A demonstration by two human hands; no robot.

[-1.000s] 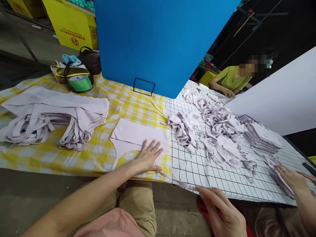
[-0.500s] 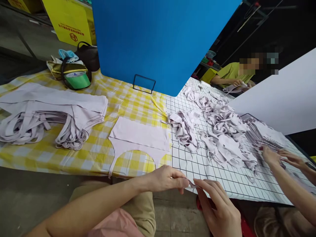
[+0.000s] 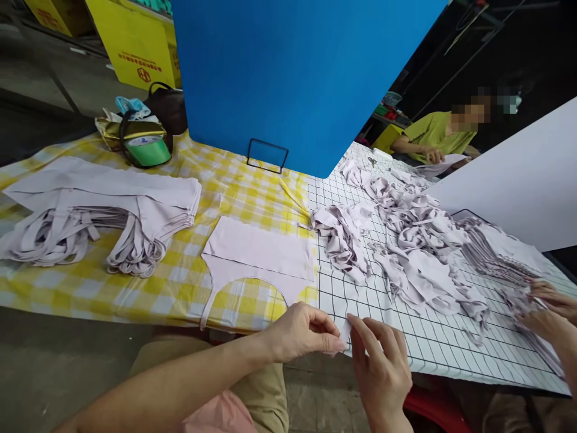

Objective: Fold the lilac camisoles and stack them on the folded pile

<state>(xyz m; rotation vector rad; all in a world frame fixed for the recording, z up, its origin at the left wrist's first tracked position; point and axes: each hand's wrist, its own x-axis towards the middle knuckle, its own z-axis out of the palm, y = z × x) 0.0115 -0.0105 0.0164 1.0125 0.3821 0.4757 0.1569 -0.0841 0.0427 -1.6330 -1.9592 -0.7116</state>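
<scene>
A pale lilac garment (image 3: 265, 246) with thin straps, like a camisole top, lies flat on the yellow checked cloth. One strap (image 3: 345, 332) is pinched between my two hands at the table's front edge. My left hand (image 3: 311, 331) closes thumb and fingers on it from the left; my right hand (image 3: 381, 355) holds it from the right with fingertips pressed together. The stretch of strap between the garment and my fingers is hidden behind my left hand. To the left lies a neat stack of similar garments (image 3: 103, 186), their straps looped toward the front edge.
Crumpled lilac garments (image 3: 419, 270) lie heaped on the white grid cloth (image 3: 433, 343). A blue panel (image 3: 288, 78) stands at the back, a white panel (image 3: 514, 174) at right. A co-worker's hands (image 3: 545, 310) handle fabric at far right. Green tape (image 3: 148, 150) sits back left.
My right hand has drawn back and turned upright, and the strap now shows as a flat piece between my fingertips. The neighbouring co-worker's hands have shifted right. The view has shifted slightly.
</scene>
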